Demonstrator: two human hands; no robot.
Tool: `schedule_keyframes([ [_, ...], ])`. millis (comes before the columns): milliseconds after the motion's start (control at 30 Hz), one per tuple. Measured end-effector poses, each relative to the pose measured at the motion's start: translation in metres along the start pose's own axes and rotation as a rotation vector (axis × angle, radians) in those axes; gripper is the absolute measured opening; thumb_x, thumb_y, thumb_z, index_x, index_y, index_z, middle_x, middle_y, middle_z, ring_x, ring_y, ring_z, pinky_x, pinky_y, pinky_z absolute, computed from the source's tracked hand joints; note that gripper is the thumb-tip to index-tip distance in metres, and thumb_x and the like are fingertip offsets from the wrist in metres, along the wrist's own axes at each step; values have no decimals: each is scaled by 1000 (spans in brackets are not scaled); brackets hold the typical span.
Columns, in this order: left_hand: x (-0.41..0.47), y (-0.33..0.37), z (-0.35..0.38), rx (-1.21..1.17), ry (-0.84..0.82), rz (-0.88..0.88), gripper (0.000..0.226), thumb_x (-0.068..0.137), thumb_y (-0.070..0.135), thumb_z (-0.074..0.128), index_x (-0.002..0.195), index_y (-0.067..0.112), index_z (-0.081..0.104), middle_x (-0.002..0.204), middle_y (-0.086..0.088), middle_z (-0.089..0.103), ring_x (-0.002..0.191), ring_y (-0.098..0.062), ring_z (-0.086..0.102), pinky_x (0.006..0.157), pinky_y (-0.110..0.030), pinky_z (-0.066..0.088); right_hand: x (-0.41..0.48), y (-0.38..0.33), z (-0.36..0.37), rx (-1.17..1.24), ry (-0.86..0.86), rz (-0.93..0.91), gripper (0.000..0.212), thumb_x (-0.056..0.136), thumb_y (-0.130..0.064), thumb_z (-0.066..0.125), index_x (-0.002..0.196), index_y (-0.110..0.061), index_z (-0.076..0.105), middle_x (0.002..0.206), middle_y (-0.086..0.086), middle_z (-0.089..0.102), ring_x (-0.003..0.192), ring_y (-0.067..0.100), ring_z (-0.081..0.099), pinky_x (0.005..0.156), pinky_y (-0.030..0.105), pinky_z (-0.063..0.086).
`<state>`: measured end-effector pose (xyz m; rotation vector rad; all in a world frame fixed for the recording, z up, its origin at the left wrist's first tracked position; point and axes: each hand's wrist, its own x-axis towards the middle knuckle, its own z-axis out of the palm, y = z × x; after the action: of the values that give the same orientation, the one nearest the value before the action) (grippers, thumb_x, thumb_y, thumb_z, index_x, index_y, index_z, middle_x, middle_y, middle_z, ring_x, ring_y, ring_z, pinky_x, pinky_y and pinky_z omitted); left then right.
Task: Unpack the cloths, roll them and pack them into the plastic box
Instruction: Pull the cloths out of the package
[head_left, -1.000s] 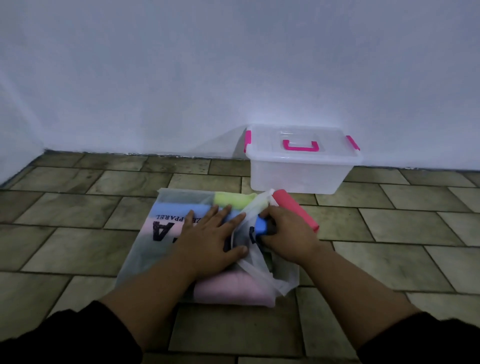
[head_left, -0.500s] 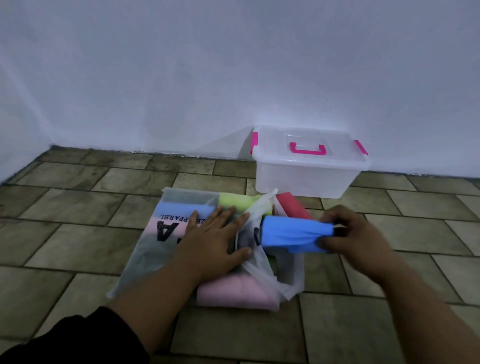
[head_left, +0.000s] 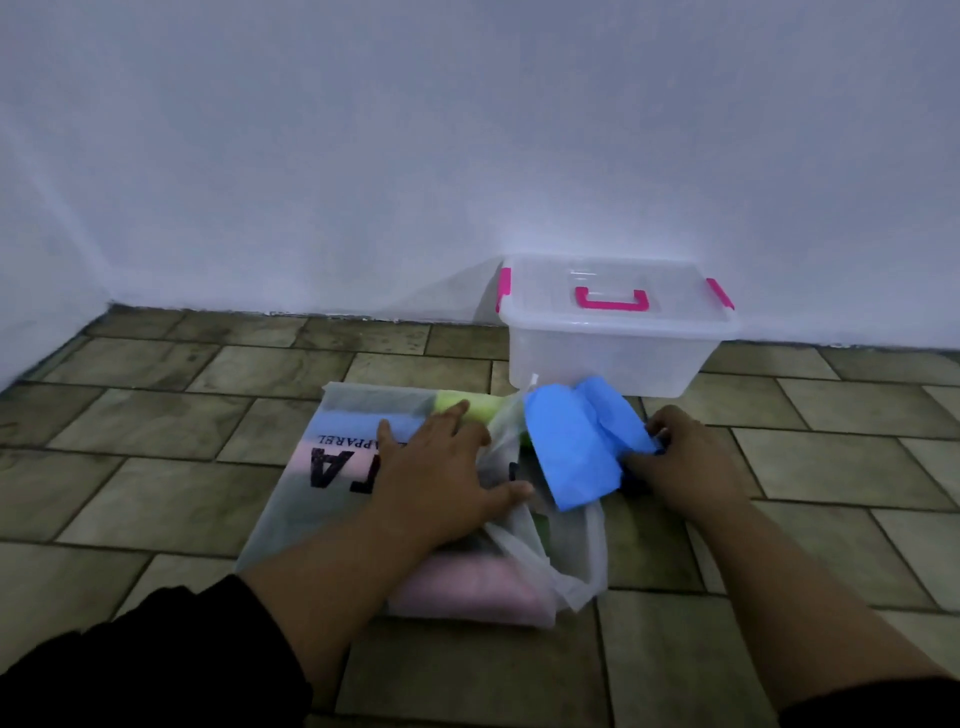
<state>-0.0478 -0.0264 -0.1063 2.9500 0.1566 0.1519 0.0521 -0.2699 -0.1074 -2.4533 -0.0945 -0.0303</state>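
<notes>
The blue cloth (head_left: 576, 452) is held over the mouth of the bag (head_left: 332, 499), partly opened out in 2 loose folds, bright and thin-looking, just in front of the plastic box (head_left: 608, 358). Its right-hand edge is pinched in the curled grip of the right hand (head_left: 685, 457), while the left hand (head_left: 441, 467) is laid flat and straight-fingered on the translucent bag, pinning it to the floor (head_left: 156, 467). Inside the bag at least 3 further cloths can be made out through the film: a yellow-green cloth (head_left: 467, 408) at the far side, a pale blue cloth (head_left: 358, 423) above the printed lettering, and a pink cloth (head_left: 467, 592) at the near end (something dark near the mouth cannot be identified). The plastic box is set against the wall (head_left: 363, 156), its lid (head_left: 545, 283) on and pink clips (head_left: 721, 293) at both ends, and nothing can be seen through its cloudy sides. The task is therefore judged to be at an early stage: 1 cloth is being unpacked, none has been rolled, and the box has yet to be opened and filled.
</notes>
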Motion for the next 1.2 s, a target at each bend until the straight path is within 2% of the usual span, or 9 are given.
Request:
schedule_keyframes([
  [133, 23, 10, 0, -60, -133, 34, 89, 58, 78, 51, 130, 34, 23, 157, 10, 3, 145, -17, 3, 106, -67, -2, -14, -42, -7, 43, 104, -307, 31, 68, -14, 70, 98, -15, 61, 97, 1, 57, 87, 17, 52, 70, 21, 33],
  [300, 54, -2, -10, -22, -295, -5, 120, 60, 73, 62, 144, 38, -17, 158, 7, -12, 145, -22, -10, 107, -67, -4, -41, -74, 21, 9, -142, -610, 34, 74, -13, 69, 107, -15, 61, 109, 0, 62, 103, 16, 55, 84, 17, 36],
  [467, 56, -22, -13, 28, -394, 32, 124, 53, 79, 61, 148, 35, -7, 159, 9, 1, 146, -17, 0, 105, -68, -2, -22, -42, 19, -314, -117, -491, 34, 90, -44, 52, 118, -25, 54, 122, -4, 59, 116, 17, 50, 102, 37, 32],
  [633, 47, -32, -4, 34, -345, 65, 122, 52, 85, 53, 148, 35, -5, 159, 10, -3, 145, -14, -5, 106, -65, -7, 1, -19, 9, -542, -204, -518, 34, 93, -31, 46, 124, -27, 58, 134, -8, 54, 131, 18, 37, 111, 42, 22],
  [733, 45, -32, -3, 26, -338, 74, 122, 52, 86, 50, 148, 36, -5, 159, 9, -3, 145, -13, -5, 107, -65, -8, 7, -23, 5, -502, -220, -550, 34, 89, -24, 53, 121, -22, 61, 128, -3, 60, 126, 21, 45, 107, 41, 29],
  [900, 47, -33, -4, 5, -333, 68, 120, 52, 85, 52, 148, 37, -2, 159, 8, -1, 146, -15, -4, 108, -65, -8, -9, -58, -1, -164, 76, -652, 23, 76, -6, 63, 98, -9, 68, 104, 9, 67, 99, 28, 57, 90, 36, 43],
  [967, 47, -32, -5, -11, -328, 59, 119, 52, 83, 54, 148, 38, 0, 159, 6, 1, 146, -16, -1, 106, -64, -8, -21, -73, 7, -134, 9, -730, 17, 76, -9, 60, 90, -12, 69, 89, 7, 66, 84, 27, 60, 76, 36, 49],
  [1067, 49, -31, -9, -26, -311, 50, 118, 49, 81, 57, 147, 39, 7, 158, 4, 12, 144, -19, 10, 107, -66, -2, -29, -79, 28, -319, -246, -689, 24, 84, -21, 51, 102, -21, 67, 101, 0, 66, 93, 20, 58, 77, 35, 50],
  [1200, 51, -33, -13, -4, -329, 49, 117, 46, 83, 55, 145, 41, 11, 152, 3, 27, 140, -22, 22, 106, -66, 1, -21, -68, 36, -312, -187, -619, 26, 84, -22, 52, 107, -15, 60, 111, 2, 62, 102, 21, 55, 81, 29, 45],
])
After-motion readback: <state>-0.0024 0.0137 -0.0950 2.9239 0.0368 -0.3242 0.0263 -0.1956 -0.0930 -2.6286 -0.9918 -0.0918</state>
